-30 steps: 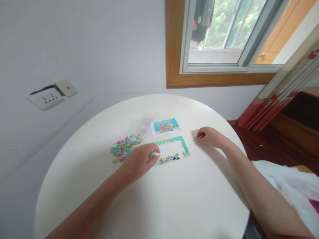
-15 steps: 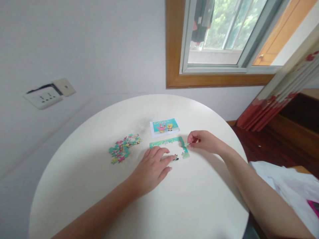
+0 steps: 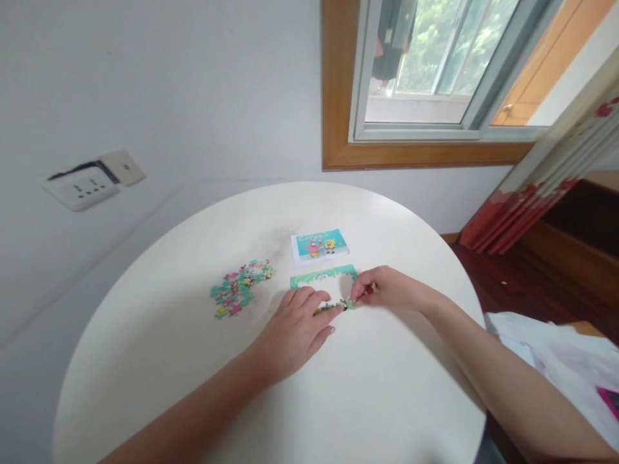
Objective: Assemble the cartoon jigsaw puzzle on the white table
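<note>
A partly joined jigsaw puzzle [image 3: 304, 281] lies on the white round table, its green and teal pieces forming a border around a bare middle. My left hand [image 3: 297, 332] rests over its lower left side with fingers spread, the fingertips touching the lower border. At the lower right corner, my right hand [image 3: 380, 287] pinches a small light green puzzle piece [image 3: 351, 303], which meets the end of the lower border. Whether the two interlock I cannot tell. The right fingers cover part of the right border.
Loose puzzle pieces [image 3: 235, 293] lie in a heap to the left. Behind the puzzle is a picture card or box [image 3: 319, 246] with cartoon figures. The round table [image 3: 367, 386] stands against a wall with a socket [image 3: 87, 188] and a window. White cloth [image 3: 551, 361] lies at the right.
My right hand has moved down and left, from the puzzle's right side to its lower right corner, carrying the piece. My left hand has stayed almost in place.
</note>
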{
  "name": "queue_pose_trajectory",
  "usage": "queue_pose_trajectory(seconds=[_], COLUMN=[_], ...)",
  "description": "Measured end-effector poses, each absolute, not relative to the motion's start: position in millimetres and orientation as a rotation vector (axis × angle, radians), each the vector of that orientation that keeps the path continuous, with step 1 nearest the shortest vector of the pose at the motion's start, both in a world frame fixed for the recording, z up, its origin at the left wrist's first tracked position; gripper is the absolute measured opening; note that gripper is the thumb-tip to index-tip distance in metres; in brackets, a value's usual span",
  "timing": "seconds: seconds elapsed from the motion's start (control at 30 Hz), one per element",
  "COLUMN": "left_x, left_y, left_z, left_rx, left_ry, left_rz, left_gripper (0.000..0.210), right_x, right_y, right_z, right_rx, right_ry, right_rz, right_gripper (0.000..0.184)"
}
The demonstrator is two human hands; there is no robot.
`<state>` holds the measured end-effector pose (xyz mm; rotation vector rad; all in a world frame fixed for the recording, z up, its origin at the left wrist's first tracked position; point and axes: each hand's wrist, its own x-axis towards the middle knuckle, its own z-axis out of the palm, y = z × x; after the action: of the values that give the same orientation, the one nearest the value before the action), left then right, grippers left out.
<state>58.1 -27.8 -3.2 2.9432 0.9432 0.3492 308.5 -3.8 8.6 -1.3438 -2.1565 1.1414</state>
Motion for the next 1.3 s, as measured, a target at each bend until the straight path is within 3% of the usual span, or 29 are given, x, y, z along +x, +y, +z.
queue_pose_trajectory(seconds=[0.17, 0.9, 1.3], left_x=[59.0, 64.4, 66.0], left_y=[-29.0, -26.7, -25.2], left_z=[-0.5, -1.4, -6.8], left_rx=[2.931, 2.875, 2.833], left_ry=[0.930, 0.864, 0.885], left_rz=[0.348, 0.406, 0.419], left_gripper=[0.031, 0.030, 0.030], right_x=[309.0, 307.7, 313.5], right_y=[-1.0, -3.4, -2.7], right_z=[4.0, 8.8, 16.0], right_rx=[-1.290, -1.271, -1.354], right_ry=[-2.159, -2.446, -2.367], right_rz=[1.211, 0.799, 0.770], right_gripper=[0.018, 0.019, 0.027])
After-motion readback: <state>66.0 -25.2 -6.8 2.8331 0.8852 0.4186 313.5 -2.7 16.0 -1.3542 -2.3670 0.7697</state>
